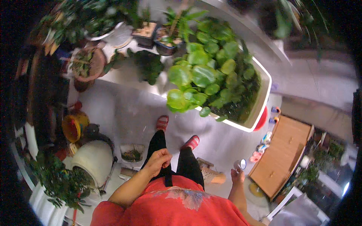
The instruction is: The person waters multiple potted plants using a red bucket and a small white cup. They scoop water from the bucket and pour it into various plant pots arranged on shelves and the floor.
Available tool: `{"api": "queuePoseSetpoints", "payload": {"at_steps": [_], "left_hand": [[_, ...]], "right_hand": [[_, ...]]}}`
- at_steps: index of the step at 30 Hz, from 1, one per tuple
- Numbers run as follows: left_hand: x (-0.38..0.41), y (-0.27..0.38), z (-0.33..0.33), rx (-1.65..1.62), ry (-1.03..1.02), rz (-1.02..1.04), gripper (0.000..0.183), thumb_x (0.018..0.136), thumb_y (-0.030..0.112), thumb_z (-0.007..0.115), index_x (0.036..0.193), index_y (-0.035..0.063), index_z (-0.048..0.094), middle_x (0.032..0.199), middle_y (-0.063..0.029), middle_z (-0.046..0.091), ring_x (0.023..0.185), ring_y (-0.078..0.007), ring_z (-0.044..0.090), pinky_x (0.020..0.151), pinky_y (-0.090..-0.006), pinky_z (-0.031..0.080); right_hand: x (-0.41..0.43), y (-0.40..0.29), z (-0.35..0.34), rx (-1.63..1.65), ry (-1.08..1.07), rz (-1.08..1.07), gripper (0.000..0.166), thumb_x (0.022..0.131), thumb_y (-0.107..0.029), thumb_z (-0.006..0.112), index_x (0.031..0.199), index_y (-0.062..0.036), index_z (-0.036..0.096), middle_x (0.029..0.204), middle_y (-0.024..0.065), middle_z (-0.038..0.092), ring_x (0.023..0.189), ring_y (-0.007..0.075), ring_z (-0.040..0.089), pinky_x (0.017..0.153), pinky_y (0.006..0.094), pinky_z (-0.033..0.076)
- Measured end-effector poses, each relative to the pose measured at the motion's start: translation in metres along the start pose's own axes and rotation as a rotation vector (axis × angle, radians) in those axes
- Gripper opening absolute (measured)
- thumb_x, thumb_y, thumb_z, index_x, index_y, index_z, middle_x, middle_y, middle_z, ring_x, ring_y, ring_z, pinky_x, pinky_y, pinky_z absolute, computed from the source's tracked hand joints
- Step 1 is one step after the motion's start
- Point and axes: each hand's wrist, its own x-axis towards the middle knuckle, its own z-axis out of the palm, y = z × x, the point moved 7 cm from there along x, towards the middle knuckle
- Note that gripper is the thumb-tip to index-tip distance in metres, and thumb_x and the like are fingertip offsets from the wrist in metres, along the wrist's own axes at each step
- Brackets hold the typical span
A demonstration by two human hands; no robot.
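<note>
My left hand point(159, 162) is in front of my body with its fingers curled in, and I see nothing in it. A black strap point(168, 178) hangs just below that hand. Out to the right, my right hand point(238, 175) grips a small white cup with a blue rim point(239, 164). The cup is tilted, its mouth turned to the right. Ahead of me, round-leaved green plants point(203, 75) fill much of a white rectangular tub point(261, 113), where dark water shows at the right end.
Potted plants line a white ledge point(124, 75). At left are a yellow bucket point(75, 127), a large pale pot point(94, 161) and a square planter point(132, 153). Shoes point(256, 156) stand by a wooden cabinet point(282, 152) at right. A red basin point(261, 120) shows beneath the tub.
</note>
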Motion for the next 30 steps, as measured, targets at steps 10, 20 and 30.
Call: {"api": "queuePoseSetpoints", "payload": {"at_steps": [10,20,30], "left_hand": [[0.05,-0.111,0.145,0.422,-0.226,-0.308,0.012,0.079,0.015,0.054,0.083,0.0037,0.053,0.073,-0.0049,0.055,0.066,-0.0125,0.053,0.061,-0.0232,0.042],[0.232,-0.288,0.313,0.594,-0.132,-0.265,0.03,0.081,0.027,0.055,0.099,0.0033,0.053,0.089,-0.0052,0.053,0.082,-0.0159,0.051,0.074,-0.0281,0.042],[0.467,-0.259,0.381,-0.032,0.174,0.147,0.036,0.078,0.026,0.056,0.106,0.0044,0.046,0.101,-0.0101,0.052,0.088,-0.0246,0.053,0.073,-0.0374,0.048]], "right_hand": [[0.07,0.009,-0.077,0.218,-0.031,-0.001,0.014,0.081,-0.017,0.045,0.083,-0.0033,0.044,0.075,0.0137,0.053,0.065,0.0247,0.055,0.055,0.0291,0.046],[0.155,-0.068,-0.175,-0.035,-0.074,-0.211,0.017,0.085,-0.022,0.046,0.083,-0.0064,0.05,0.075,0.0076,0.058,0.064,0.0172,0.059,0.05,0.0256,0.047],[0.217,-0.12,-0.246,0.011,-0.092,-0.188,0.02,0.087,-0.022,0.045,0.083,-0.004,0.052,0.078,0.0082,0.06,0.066,0.0153,0.059,0.053,0.0251,0.047]]}}
